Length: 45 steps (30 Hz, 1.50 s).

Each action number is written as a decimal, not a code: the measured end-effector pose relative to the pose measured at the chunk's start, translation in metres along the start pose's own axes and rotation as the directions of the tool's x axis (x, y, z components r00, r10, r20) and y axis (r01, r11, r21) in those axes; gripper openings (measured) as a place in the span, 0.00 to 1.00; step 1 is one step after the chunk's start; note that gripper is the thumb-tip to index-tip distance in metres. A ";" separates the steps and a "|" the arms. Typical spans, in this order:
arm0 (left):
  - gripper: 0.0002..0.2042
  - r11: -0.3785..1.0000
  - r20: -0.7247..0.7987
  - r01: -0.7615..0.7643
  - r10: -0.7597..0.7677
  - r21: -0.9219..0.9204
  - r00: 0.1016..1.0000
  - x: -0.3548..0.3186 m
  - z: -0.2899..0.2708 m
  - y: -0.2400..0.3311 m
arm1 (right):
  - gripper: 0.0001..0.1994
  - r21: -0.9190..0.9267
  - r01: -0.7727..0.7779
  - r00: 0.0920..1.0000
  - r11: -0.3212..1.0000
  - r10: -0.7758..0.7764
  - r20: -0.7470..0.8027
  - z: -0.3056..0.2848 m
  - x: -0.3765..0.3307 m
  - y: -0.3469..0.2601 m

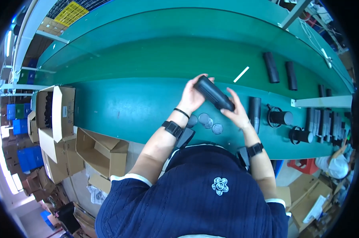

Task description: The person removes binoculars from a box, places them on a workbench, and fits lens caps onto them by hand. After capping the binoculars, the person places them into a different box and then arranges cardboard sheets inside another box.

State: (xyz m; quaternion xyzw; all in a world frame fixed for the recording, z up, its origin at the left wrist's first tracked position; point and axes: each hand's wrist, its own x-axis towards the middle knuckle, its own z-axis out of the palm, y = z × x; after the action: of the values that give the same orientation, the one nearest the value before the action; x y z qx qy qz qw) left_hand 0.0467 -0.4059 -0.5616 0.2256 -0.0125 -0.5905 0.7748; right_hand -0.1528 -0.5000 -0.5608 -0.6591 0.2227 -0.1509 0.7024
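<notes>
A black ribbed cylinder (214,94) is held tilted above the green bench, its far end up to the left. My left hand (193,96) wraps round the far left end, fingers behind it. At the lower right end, my right hand (237,110) grips between thumb and fingers. Several round, flat, clear-looking discs (217,128) lie on the bench just below the cylinder. To the right of my right hand is a long black tube (255,113). Beyond it are two black cylinders with ring-shaped collars (282,118), (305,136).
Two black tubes (271,67) and a white strip (241,74) lie on the bench's far strip. Several dark tubes (324,123) line up at the right, near a grey post (324,102). Open cardboard boxes (100,150) stand at the left, and a red stool (302,166) at the right.
</notes>
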 end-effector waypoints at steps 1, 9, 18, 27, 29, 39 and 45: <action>0.24 0.997 -0.114 -0.070 0.072 0.022 0.991 0.004 -0.030 -0.001 | 0.41 -0.083 -0.002 0.997 0.997 -0.004 -0.077 -0.001 0.015 -0.007; 0.19 0.923 -0.249 0.113 -0.019 0.367 0.968 -0.028 -0.028 -0.007 | 0.31 -0.544 -0.516 0.729 0.662 0.005 -0.685 -0.089 0.154 0.047; 0.15 0.917 -0.276 0.153 -0.050 0.367 0.960 -0.014 -0.042 -0.016 | 0.56 -0.700 -0.709 0.672 -0.085 0.219 -0.707 -0.072 0.011 -0.002; 0.32 0.567 0.146 -0.026 -0.168 0.823 0.975 -0.005 0.024 -0.077 | 0.47 -0.478 0.087 0.943 0.874 -0.227 -0.242 -0.019 -0.031 0.002; 0.33 0.469 0.227 -0.137 -0.139 0.872 0.964 -0.015 0.024 -0.064 | 0.37 -0.111 0.099 0.973 0.989 -0.120 -0.197 -0.015 -0.033 -0.011; 0.36 0.283 0.336 -0.303 -0.075 0.910 0.939 -0.031 0.002 -0.040 | 0.20 0.363 -0.039 0.970 0.931 0.123 -0.212 0.000 -0.026 0.001; 0.28 0.496 0.208 -0.173 -0.016 0.851 0.978 -0.030 0.007 -0.046 | 0.13 0.410 -0.121 0.946 0.904 0.231 -0.230 0.012 -0.012 -0.002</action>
State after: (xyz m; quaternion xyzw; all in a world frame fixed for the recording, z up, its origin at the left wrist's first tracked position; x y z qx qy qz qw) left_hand -0.0064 -0.3896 -0.5649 0.5248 -0.3893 -0.4875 0.5791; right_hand -0.1567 -0.4838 -0.5568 -0.4558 0.3417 -0.2169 0.7927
